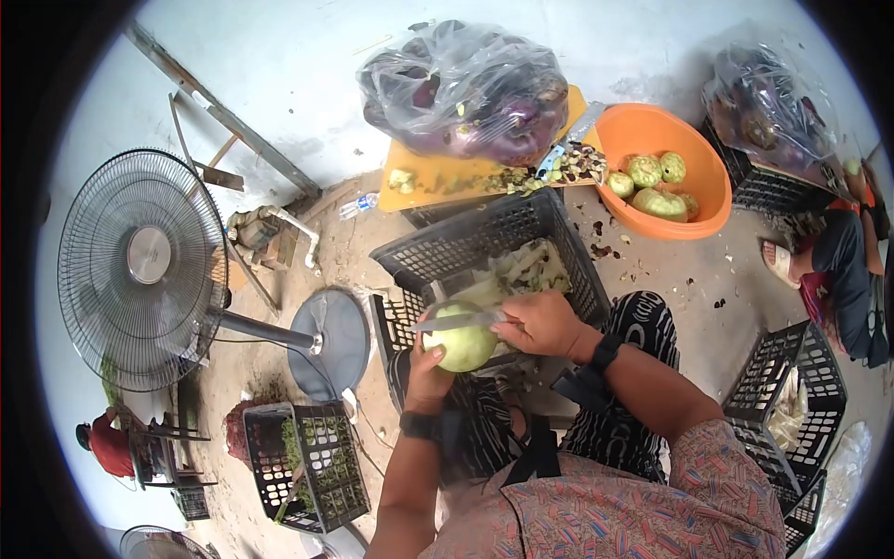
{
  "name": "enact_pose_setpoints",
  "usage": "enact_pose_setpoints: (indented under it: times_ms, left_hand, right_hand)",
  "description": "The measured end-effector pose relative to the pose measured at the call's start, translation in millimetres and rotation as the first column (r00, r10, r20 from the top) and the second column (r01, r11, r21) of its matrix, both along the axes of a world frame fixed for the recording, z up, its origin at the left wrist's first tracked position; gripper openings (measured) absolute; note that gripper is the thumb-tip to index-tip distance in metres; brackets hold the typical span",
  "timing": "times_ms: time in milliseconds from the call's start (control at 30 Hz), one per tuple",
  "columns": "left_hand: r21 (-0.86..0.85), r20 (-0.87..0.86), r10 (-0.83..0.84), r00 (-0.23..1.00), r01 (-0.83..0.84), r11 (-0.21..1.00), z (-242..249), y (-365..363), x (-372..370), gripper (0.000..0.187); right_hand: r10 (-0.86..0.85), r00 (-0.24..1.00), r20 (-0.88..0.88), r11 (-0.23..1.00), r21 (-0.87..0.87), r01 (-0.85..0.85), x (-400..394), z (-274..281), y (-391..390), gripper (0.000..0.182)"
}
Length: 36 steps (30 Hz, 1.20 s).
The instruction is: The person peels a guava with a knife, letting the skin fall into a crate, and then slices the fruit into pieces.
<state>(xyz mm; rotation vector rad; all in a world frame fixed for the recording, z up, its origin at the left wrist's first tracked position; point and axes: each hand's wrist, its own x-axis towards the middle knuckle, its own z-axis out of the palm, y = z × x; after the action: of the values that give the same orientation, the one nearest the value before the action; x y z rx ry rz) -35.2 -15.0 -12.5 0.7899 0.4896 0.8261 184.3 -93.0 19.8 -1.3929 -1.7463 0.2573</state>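
My left hand [429,374] grips a round, pale green vegetable [466,348] from its left side, with the thumb on its front. It looks like a peeled kohlrabi, but its kind is not certain. My right hand [545,324] is closed on a knife [456,322], whose blade lies across the upper part of the vegetable. Below both hands stands a black plastic crate [470,244] with pale green peelings [535,268] inside. The knife's handle is mostly hidden in my fingers.
Ahead, a yellow board [410,191] bears a plastic bag of purple vegetables [512,112] and another knife [585,121]. An orange basin [717,186] holds several pale green vegetables. A fan [149,256] stands left; more crates [307,466] flank me. Another person's leg [824,252] is at right.
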Motion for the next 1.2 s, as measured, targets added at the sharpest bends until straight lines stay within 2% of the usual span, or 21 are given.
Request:
enact_pose_setpoints:
  times_ms: [300,633,833,1200]
  left_hand:
    - [0.060,-0.056,0.025,0.998,-0.022,0.998,9.9,-5.5,5.4,0.084]
    - [0.095,-0.073,0.065,0.995,-0.058,0.994,13.6,-9.2,4.7,0.084]
    - [0.076,0.008,0.038,0.999,-0.038,0.996,18.2,-13.5,0.2,0.084]
    - [0.127,-0.052,0.069,0.996,-0.061,0.990,14.7,-8.2,4.0,0.082]
  right_hand:
    - [0.001,0.997,0.079,1.000,-0.018,0.000,-0.3,2.5,-2.3,0.035]
    - [-0.020,0.996,0.088,1.000,-0.005,0.021,-1.9,-4.6,-0.9,0.034]
    - [-0.120,0.986,0.112,0.992,-0.032,0.124,4.6,-9.0,2.4,0.034]
    - [-0.028,0.998,0.051,0.998,0.056,0.026,-5.6,-5.3,-0.6,0.033]
